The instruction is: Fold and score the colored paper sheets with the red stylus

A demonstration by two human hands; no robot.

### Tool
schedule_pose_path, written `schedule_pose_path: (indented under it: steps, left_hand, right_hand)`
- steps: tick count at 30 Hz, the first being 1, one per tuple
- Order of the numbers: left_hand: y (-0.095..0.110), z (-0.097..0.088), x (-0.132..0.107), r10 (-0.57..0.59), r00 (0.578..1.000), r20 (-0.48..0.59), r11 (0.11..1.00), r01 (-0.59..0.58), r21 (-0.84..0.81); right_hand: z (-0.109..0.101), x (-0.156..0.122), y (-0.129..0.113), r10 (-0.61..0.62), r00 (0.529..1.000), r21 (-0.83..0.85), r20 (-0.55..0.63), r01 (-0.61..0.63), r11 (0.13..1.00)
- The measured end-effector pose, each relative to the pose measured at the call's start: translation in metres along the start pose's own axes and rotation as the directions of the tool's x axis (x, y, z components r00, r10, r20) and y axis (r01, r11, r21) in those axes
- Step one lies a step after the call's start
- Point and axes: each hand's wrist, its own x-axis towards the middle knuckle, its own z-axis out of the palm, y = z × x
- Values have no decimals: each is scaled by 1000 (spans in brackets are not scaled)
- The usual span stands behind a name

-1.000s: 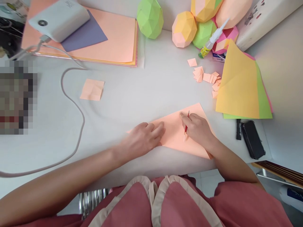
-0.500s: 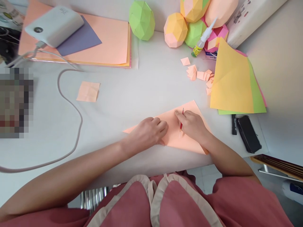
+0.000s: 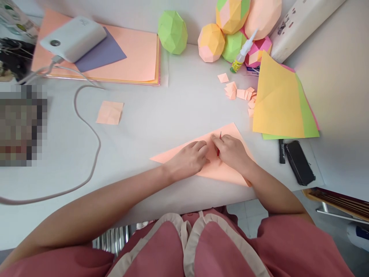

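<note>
A peach paper sheet lies flat on the white table near its front edge. My left hand rests on the sheet with its fingers curled, pressing it down. My right hand sits just to the right, also on the sheet, its fingers closed round a thin red tool whose tip points away from me. The two hands almost touch over the middle of the sheet.
Behind are paper polyhedra, a glue bottle, small peach squares and stacked yellow and green sheets. At the back left lies a paper stack under a white device with a cable. A black case lies right.
My left hand has slid right along the sheet until it nearly meets my right hand. The right hand with the red tool has shifted slightly left.
</note>
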Motion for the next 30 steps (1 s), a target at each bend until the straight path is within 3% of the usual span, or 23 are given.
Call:
schedule_pose_path:
  steps: [6,14,19,22,25,28,30]
  left_hand:
    - [-8,18,-2,-17,999,-39,1000,16,-15]
    - [-8,14,-2,-112,993,47,991,115,-71]
    - [-9,14,-2,-88,994,65,990,95,-102]
    - [-10,15,-2,-76,995,67,993,82,-88]
    - [-9,16,-2,-79,994,70,994,84,-71]
    - [-10,17,-3,-93,992,81,993,99,-65]
    - [-10,18,-4,-97,992,74,993,102,-60]
  right_hand:
    - [-4,2,-1,22,1000,3,22,-22,1000]
    - [-4,0,-1,32,999,59,18,-33,998]
    - [-8,3,2,52,999,307,7,-51,950]
    - [-15,3,12,47,999,481,-1,-41,876]
    - [-30,-8,21,77,994,606,80,-110,788]
    - [-47,-29,9,102,985,531,137,-160,832]
    - [-50,-42,-14,131,991,338,33,-135,931]
